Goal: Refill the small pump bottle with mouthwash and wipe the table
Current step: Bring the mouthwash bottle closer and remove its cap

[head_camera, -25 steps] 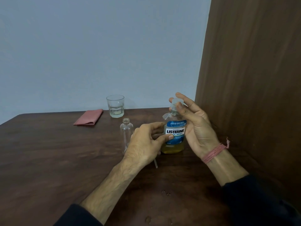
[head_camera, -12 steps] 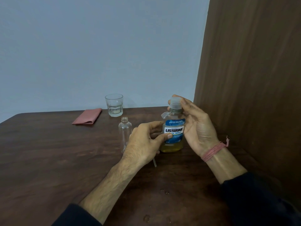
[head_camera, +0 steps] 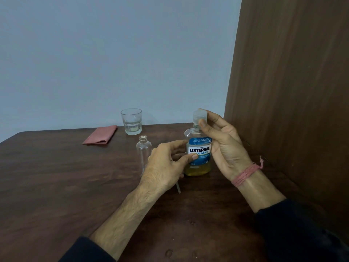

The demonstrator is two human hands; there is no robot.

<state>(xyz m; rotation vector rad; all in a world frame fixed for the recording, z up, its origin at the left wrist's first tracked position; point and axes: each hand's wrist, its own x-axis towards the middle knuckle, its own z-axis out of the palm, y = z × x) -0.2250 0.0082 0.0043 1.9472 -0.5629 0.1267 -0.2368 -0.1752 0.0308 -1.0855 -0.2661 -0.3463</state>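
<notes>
Mouthwash bottle (head_camera: 199, 154) partly full, capped.

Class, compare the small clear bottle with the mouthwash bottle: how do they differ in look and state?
The small bottle is narrower and shorter than the mouthwash bottle. The small bottle looks empty; the mouthwash bottle holds yellow liquid. The small bottle's neck is open, while the mouthwash bottle wears its cap, pinched by the right hand. The small bottle is plain; the mouthwash bottle is labelled. Both stand upright on the table.

Both forearms are bare and hairy, dark sleeves (head_camera: 294, 233) pushed up toward the elbows. The right wrist wears a band of pink-red thread (head_camera: 245, 173) — several wound strands, one short frayed end sticking out.
</notes>
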